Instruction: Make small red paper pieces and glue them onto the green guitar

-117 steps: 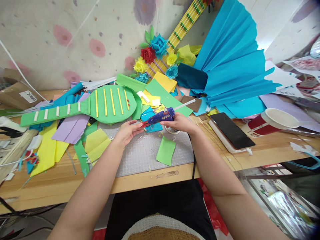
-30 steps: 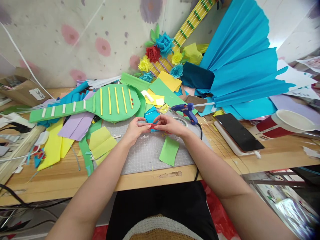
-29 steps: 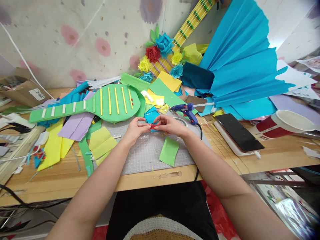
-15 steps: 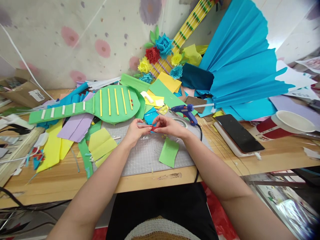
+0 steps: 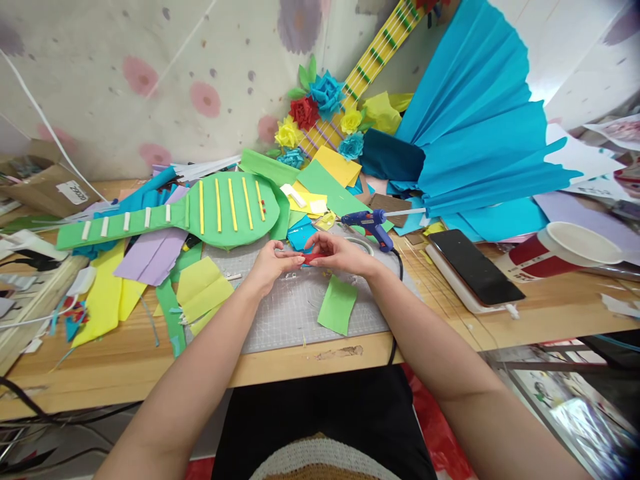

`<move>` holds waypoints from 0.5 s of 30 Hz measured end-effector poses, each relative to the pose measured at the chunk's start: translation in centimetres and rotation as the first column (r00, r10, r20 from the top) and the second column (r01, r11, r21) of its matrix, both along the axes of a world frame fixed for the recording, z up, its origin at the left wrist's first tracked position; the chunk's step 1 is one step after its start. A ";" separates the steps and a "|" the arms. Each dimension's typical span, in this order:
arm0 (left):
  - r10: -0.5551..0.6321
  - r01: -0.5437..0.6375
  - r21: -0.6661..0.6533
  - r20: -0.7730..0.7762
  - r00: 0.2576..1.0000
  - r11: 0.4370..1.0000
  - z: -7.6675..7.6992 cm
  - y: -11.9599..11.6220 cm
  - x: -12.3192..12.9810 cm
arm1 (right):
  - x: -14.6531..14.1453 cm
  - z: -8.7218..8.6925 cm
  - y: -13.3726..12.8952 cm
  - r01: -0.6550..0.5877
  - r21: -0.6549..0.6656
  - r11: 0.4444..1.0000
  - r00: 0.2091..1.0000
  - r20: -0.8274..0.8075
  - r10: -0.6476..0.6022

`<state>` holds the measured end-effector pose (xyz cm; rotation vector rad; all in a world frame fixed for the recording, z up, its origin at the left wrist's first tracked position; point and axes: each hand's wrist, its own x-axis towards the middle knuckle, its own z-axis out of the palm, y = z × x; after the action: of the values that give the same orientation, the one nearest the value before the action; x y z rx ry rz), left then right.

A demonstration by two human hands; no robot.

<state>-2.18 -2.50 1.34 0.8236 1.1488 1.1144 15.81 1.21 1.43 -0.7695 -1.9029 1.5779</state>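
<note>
Over the grey cutting mat [image 5: 280, 327], my left hand [image 5: 270, 268] and my right hand [image 5: 340, 255] meet, fingertips almost touching. Between them is a small red piece of paper [image 5: 314, 257], pinched by both; the fingers cover much of it. Just behind the hands lies a blue paper piece [image 5: 301, 232]. A light green paper rectangle [image 5: 338, 305] rests on the mat in front of my right hand. To the left behind my hands lies a green paper guitar [image 5: 227, 212] with yellow strips and small red bits near its right end.
A blue glue gun [image 5: 367, 221] lies right of the hands, its black cord running to the table edge. Farther right are a phone [image 5: 475, 267] and a paper cup [image 5: 555, 257]. A yellow paper guitar [image 5: 373, 67] with paper flowers and a pleated blue paper fan [image 5: 480, 127] stand behind.
The red paper between my fingertips shows slightly more now. Both hands stay nearly in place; the view has shifted a little.
</note>
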 end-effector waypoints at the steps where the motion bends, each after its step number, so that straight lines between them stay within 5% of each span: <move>1: -0.006 0.006 0.002 -0.001 1.000 1.000 0.0 0.0 0.0 | 0.0 0.0 0.0 -0.002 0.002 1.000 1.000 0.002 0.002; 15: -0.059 0.059 0.009 0.017 0.998 0.998 -0.2 0.0 -0.1 | -0.1 0.3 -0.2 -0.024 0.006 1.000 1.000 -0.013 0.024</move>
<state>-2.23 -2.54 1.12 0.8479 1.0992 1.0768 15.72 0.98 1.78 -0.7349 -1.9130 1.5874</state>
